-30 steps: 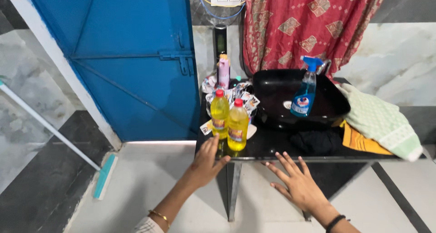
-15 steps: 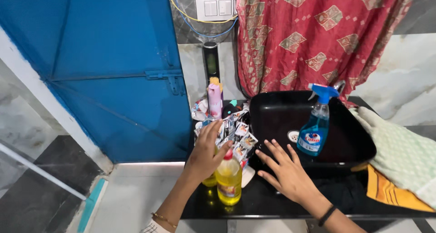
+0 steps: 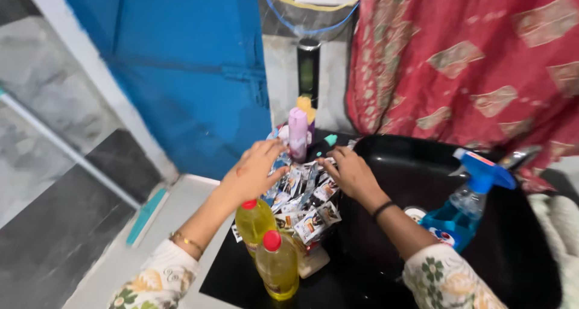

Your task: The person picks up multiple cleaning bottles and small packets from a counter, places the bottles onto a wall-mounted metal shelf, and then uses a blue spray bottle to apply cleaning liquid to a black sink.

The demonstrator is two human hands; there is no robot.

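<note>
We rest both hands on the pile of sachets [image 3: 304, 197]: left hand [image 3: 253, 171] and right hand [image 3: 351, 173], fingers spread apart, clamped on nothing. The two yellow bottles [image 3: 268, 249] stand just below our left fingers, so we should move carefully around them.

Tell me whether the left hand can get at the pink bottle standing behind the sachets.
Probably yes. The left hand rests on the pile of sachets, just left of the pink bottle, with nothing between them. The two yellow bottles stand nearer the person, out of the way.
</note>
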